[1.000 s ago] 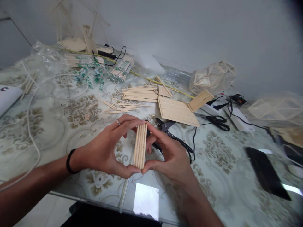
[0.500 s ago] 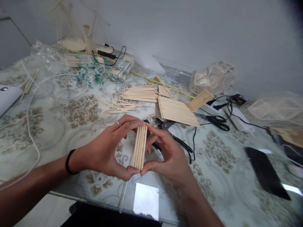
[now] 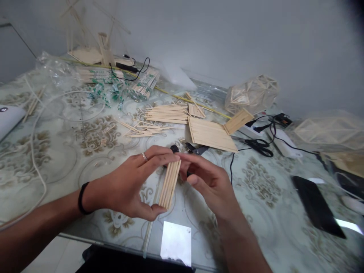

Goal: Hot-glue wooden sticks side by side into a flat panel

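My left hand [image 3: 127, 182] grips a small panel of wooden sticks [image 3: 170, 185] by its two ends, thumb at the near end and fingers at the far end. The panel's short sticks lie side by side, tilted above the table. My right hand [image 3: 212, 185] is just right of the panel, its thumb lifted off and apart from the fingers. Its forefinger reaches the panel's far corner; whether it touches there I cannot tell. Behind the right hand lie black-handled pliers [image 3: 197, 149], mostly hidden by it.
Loose sticks [image 3: 166, 113] lie beyond my hands, beside a flat wooden panel [image 3: 212, 133] with an upright piece. Scissors [image 3: 260, 147], a power strip [image 3: 251, 131], cables and a black phone [image 3: 318, 206] lie to the right. Bagged sticks [image 3: 145, 84] and wooden frame models [image 3: 254, 93] stand farther back.
My right thumb has come off the panel's near end and opened away. The panel has dipped slightly toward me and stays in my left hand. The view has shifted a little.
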Demonstrator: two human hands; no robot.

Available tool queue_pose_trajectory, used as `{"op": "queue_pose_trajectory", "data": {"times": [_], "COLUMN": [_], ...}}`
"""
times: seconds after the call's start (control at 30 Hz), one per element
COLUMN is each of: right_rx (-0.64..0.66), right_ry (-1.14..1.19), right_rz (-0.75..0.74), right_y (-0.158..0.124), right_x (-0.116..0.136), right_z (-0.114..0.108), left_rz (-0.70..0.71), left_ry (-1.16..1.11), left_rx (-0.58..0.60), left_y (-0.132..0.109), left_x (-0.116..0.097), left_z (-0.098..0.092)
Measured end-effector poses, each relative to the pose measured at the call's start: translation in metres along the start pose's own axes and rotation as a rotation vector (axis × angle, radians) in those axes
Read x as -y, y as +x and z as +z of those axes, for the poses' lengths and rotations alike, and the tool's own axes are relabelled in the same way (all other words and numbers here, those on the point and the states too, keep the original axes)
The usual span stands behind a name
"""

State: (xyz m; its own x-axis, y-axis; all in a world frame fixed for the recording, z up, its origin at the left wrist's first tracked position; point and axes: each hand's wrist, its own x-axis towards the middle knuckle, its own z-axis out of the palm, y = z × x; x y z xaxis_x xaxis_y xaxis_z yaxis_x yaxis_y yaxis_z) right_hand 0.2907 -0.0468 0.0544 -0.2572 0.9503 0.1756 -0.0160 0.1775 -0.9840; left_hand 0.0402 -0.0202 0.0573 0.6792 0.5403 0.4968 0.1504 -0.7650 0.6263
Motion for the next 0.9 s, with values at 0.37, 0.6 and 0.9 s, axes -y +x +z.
{"op": "queue_pose_trajectory", "data": {"times": [0.37, 0.6, 0.9], "right_rx": [-0.139, -0.090, -0.084], "right_ry": [0.029, 0.146, 0.024], "right_rz": [0.099, 0.249, 0.257], "right_y": [0.0008, 0.0047, 0.0061], "right_x": [-0.0002, -0.0034, -0.0034], "right_z": [0.0000, 0.0031, 0.0071], "left_rz": [-0.056, -0.050, -0.067], "left_ry": [0.079, 0.085, 0.160], "left_rx": [0.137, 0.123, 0.131], "left_y": [-0.0029, -0.0034, -0.0008], "left_x": [-0.0028, -0.0011, 0.0051], "left_z": [0.0015, 0.0020, -0.0064]}}
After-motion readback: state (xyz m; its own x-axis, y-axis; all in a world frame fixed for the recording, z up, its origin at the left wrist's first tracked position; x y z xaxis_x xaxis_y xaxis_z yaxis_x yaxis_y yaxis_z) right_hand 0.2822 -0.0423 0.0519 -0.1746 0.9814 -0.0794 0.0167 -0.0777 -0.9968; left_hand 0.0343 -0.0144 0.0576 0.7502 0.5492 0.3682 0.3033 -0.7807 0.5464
